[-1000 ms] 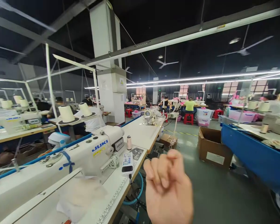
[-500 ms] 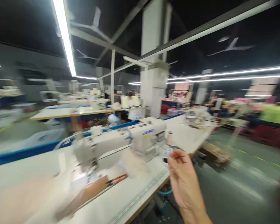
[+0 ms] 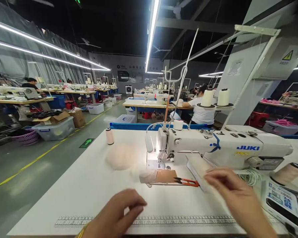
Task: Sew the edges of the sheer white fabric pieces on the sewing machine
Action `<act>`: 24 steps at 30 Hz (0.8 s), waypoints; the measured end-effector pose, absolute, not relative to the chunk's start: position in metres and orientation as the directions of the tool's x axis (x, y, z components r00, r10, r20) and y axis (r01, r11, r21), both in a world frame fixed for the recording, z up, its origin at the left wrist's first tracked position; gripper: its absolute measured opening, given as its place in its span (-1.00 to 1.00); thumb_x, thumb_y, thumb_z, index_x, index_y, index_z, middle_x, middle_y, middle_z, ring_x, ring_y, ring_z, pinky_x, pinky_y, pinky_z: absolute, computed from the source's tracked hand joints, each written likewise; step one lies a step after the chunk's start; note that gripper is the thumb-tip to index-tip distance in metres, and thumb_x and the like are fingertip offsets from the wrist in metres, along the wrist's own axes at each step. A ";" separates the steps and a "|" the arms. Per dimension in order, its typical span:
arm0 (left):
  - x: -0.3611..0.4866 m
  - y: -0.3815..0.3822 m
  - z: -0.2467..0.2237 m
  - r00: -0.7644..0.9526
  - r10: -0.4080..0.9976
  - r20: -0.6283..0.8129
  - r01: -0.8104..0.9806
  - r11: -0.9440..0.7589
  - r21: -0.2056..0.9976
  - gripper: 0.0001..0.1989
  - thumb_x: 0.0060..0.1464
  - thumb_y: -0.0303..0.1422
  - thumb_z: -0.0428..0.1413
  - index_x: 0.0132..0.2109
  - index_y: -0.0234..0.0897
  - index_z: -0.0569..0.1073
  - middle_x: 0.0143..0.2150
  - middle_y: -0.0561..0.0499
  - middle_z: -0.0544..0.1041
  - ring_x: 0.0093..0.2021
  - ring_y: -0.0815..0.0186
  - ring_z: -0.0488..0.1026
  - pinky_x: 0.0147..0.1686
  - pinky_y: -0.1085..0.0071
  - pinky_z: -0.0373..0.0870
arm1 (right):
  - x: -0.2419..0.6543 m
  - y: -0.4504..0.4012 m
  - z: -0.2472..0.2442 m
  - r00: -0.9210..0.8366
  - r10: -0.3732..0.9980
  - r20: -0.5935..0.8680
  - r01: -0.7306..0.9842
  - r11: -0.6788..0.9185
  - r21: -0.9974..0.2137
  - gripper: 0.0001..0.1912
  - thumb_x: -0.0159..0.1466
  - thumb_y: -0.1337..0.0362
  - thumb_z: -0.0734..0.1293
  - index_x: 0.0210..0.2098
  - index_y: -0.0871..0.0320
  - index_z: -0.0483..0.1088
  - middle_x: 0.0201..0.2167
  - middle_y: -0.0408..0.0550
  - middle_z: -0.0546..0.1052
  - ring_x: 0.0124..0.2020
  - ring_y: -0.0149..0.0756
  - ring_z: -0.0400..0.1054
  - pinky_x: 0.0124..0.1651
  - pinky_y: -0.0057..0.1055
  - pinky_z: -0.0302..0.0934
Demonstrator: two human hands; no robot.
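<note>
My left hand [image 3: 120, 211] hovers over the front of the white table, thumb and fingers slightly apart, holding nothing. My right hand [image 3: 234, 195] closes its thumb and fingers on the edge of a pale fabric piece [image 3: 197, 167] beneath the sewing machine arm. The white sewing machine [image 3: 228, 145] has its lamp lit over the needle. By the needle plate, thread snips [image 3: 188, 182] with orange handles lie on a brown piece [image 3: 166, 176]. A blurred, pale beige fabric [image 3: 123, 157] rests left of the needle.
A pink thread cone [image 3: 109, 136] stands at the table's back left; another cone [image 3: 288, 173] lies tilted at right beside a control box or device [image 3: 283, 201]. A printed ruler [image 3: 183, 220] runs along the front edge. A person in white [image 3: 202, 110] sits behind.
My view has swung left, bringing the machine to the right of centre. My left hand has come into view. My right hand has moved from beside the device to the pale fabric.
</note>
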State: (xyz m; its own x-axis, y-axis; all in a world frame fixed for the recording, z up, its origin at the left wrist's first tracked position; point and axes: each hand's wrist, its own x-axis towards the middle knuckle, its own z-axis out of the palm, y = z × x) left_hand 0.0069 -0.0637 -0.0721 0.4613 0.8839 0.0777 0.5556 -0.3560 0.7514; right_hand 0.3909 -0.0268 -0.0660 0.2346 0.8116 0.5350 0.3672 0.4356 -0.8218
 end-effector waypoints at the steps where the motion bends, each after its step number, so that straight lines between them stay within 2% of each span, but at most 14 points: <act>1: 0.006 -0.051 -0.068 0.438 0.886 0.153 0.574 -0.407 0.711 -0.75 0.41 -0.18 0.02 -0.06 -0.12 0.57 -0.10 -0.03 0.61 -0.07 0.15 0.52 0.00 0.23 0.48 | 0.365 -0.027 -0.075 0.031 0.897 0.441 0.378 0.398 -0.836 -0.75 0.23 0.00 0.50 -0.28 0.03 0.59 -0.35 -0.04 0.60 -0.35 -0.16 0.49 -0.26 -0.31 0.41; 2: 0.005 -0.038 -0.065 0.419 0.879 0.226 0.594 -0.454 0.664 -0.74 0.41 -0.21 -0.01 -0.06 -0.13 0.56 -0.10 -0.05 0.61 -0.07 0.15 0.51 -0.02 0.23 0.48 | 0.343 -0.026 -0.082 -0.110 0.926 0.361 0.388 0.375 -0.842 -0.76 0.31 0.01 0.43 -0.19 0.03 0.59 -0.36 -0.05 0.60 -0.36 -0.15 0.50 -0.25 -0.30 0.42; 4: 0.007 -0.011 -0.063 0.419 0.847 0.328 0.652 -0.531 0.541 -0.74 0.39 -0.28 -0.04 -0.04 -0.17 0.55 -0.07 -0.08 0.61 -0.04 0.12 0.50 0.01 0.17 0.46 | 0.312 -0.021 -0.090 -0.300 0.909 0.288 0.467 0.404 -0.786 -0.73 0.43 0.07 0.29 -0.04 0.01 0.57 -0.26 -0.02 0.62 -0.24 -0.12 0.53 -0.12 -0.25 0.41; 7: 0.011 0.024 -0.064 0.420 0.839 0.347 0.745 -0.537 0.396 -0.73 0.34 -0.39 -0.06 -0.05 -0.22 0.54 -0.03 -0.13 0.61 0.00 0.08 0.50 0.04 0.11 0.46 | 0.285 0.000 -0.088 -0.417 0.872 0.257 0.616 0.479 -0.625 -0.63 0.51 0.18 0.10 0.07 0.01 0.50 -0.11 0.02 0.62 -0.06 -0.09 0.51 -0.03 -0.25 0.35; 9: 0.015 0.043 -0.067 0.401 0.858 0.320 0.779 -0.503 0.374 -0.70 0.34 -0.44 -0.09 -0.06 -0.23 0.54 -0.01 -0.14 0.62 0.01 0.07 0.51 0.06 0.11 0.45 | 0.271 0.019 -0.085 -0.422 0.883 0.204 0.694 0.459 -0.554 -0.59 0.51 0.25 0.05 0.16 0.02 0.44 -0.08 0.03 0.63 -0.05 -0.09 0.51 -0.06 -0.27 0.31; 12: 0.023 0.062 -0.073 0.373 0.890 0.262 0.806 -0.451 0.383 -0.74 0.30 -0.44 -0.04 -0.04 -0.23 0.53 0.00 -0.16 0.61 0.02 0.05 0.51 0.06 0.13 0.43 | 0.249 0.047 -0.086 -0.404 0.904 0.144 0.756 0.418 -0.503 -0.64 0.50 0.29 0.11 0.16 0.04 0.41 -0.20 0.02 0.63 -0.19 -0.08 0.51 -0.22 -0.32 0.19; 14: 0.028 0.068 -0.077 0.352 0.913 0.208 0.823 -0.408 0.396 -0.82 0.18 -0.40 0.10 -0.08 -0.24 0.53 -0.05 -0.18 0.61 -0.01 0.00 0.52 0.01 0.14 0.42 | 0.239 0.058 -0.092 -0.385 0.916 0.115 0.788 0.391 -0.476 -0.77 0.45 0.31 0.20 -0.01 0.06 0.45 -0.31 -0.02 0.60 -0.27 -0.10 0.47 -0.29 -0.36 0.08; 16: 0.031 0.069 -0.080 0.322 0.935 0.149 0.832 -0.355 0.426 -0.85 0.02 -0.39 0.19 -0.20 -0.24 0.50 -0.21 -0.13 0.60 -0.12 -0.01 0.52 -0.10 0.19 0.41 | 0.235 0.063 -0.099 -0.359 0.928 0.102 0.807 0.363 -0.465 -0.90 0.42 0.31 0.25 -0.22 0.08 0.40 -0.38 -0.06 0.54 -0.33 -0.15 0.42 -0.33 -0.38 -0.01; 19: 0.029 0.067 -0.079 0.267 0.962 0.066 0.818 -0.262 0.513 -0.94 -0.04 -0.36 0.16 -0.38 -0.20 0.41 -0.44 0.02 0.47 -0.32 0.12 0.46 -0.32 0.32 0.30 | 0.240 0.060 -0.106 -0.339 0.934 0.113 0.795 0.349 -0.497 -0.82 0.43 0.27 0.23 -0.34 0.07 0.24 -0.40 -0.13 0.48 -0.38 -0.23 0.34 -0.35 -0.40 -0.05; 24: 0.019 0.061 -0.064 0.195 0.981 -0.010 0.717 -0.136 0.684 -0.75 0.00 -0.16 0.10 -0.47 -0.19 0.28 -0.51 0.11 0.30 -0.43 0.25 0.29 -0.42 0.39 0.13 | 0.249 0.056 -0.105 -0.338 0.931 0.137 0.744 0.354 -0.567 -0.68 0.45 0.15 0.18 -0.42 0.05 0.06 -0.46 -0.20 0.40 -0.42 -0.29 0.26 -0.38 -0.41 -0.01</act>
State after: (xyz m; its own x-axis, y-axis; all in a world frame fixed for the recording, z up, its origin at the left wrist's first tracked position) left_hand 0.0186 0.0609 -0.0639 0.1952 0.9807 -0.0097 0.7167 -0.1359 0.6840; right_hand 0.2485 0.0558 -0.1052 -0.3381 0.9311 0.1371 0.7442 0.3537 -0.5667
